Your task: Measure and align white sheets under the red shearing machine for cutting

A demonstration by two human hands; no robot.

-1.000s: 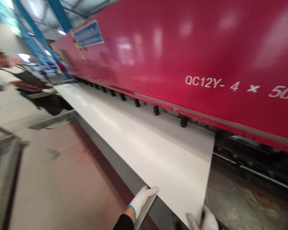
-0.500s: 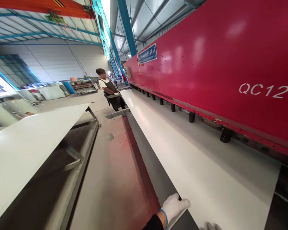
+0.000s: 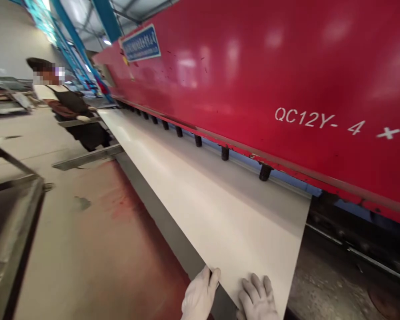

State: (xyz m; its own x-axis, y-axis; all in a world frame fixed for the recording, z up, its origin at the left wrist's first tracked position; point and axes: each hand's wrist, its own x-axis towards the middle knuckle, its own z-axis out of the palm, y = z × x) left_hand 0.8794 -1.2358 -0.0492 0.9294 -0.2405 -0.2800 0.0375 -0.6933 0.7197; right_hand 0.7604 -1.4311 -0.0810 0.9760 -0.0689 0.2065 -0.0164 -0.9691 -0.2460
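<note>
Both gloves far more in view than a moment earlier, the right especially: left hand (image 3: 200, 295) curled around the near edge of a pale metal sheet (image 3: 200, 200), seemingly gripping it, and right hand (image 3: 257, 298) open, fingers spread flat on top. Sheet lying along the front of a red QC12Y shear (image 3: 220, 75), beneath its black hold-down feet (image 3: 225, 153) — an aproned co-worker (image 3: 70, 106) at the far end.

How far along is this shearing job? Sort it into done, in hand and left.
Done: the white sheet lies along the black hold-down feet of the red QC12Y shear. In hand: the gloved left hand and right hand are on its near end; a co-worker stands at the far end. Left: no cut shows yet.
</note>
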